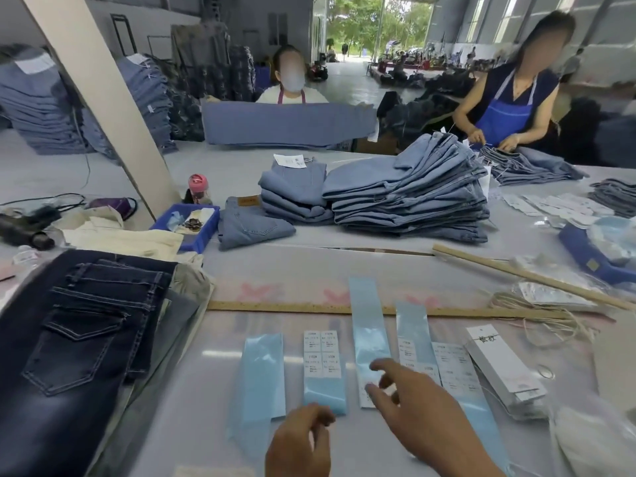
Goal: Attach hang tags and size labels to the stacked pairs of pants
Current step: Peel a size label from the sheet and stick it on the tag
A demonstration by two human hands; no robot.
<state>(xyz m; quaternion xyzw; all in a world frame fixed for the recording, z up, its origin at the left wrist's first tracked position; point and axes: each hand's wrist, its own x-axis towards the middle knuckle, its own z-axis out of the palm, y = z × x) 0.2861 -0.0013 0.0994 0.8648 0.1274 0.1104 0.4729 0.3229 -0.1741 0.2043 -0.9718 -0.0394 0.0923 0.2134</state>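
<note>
The right hand (413, 404) reaches in from the lower right of the frame, its fingers (378, 364) spread and loosely bent over the lower end of a long blue strip (368, 325) of label backing; whether the fingertips actually touch it I cannot tell. The left hand (299, 442) sits at the bottom centre, its fingers curled inward just below a shorter blue strip carrying four white size labels (321, 352); it seems to hold nothing, though the fingertips are partly hidden.

More blue strips lie side by side on the counter (192, 407): one bare at the left (263, 373) and one at the right with more white labels (454, 370). Further right lies a stack of white hang tags (499, 363), with loose string (550, 325) just above it. A wooden ruler (292, 307) runs across the counter behind the strips.

At the lower left lies a pair of dark denim pants (79, 339). In the middle of the frame stand stacks of folded light blue pants (406, 197), with a blue plastic bin (203, 232) to their left. Beyond the counter, one person holds up a blue garment (285, 123) and another, in a blue apron (502, 120), works at the upper right.
</note>
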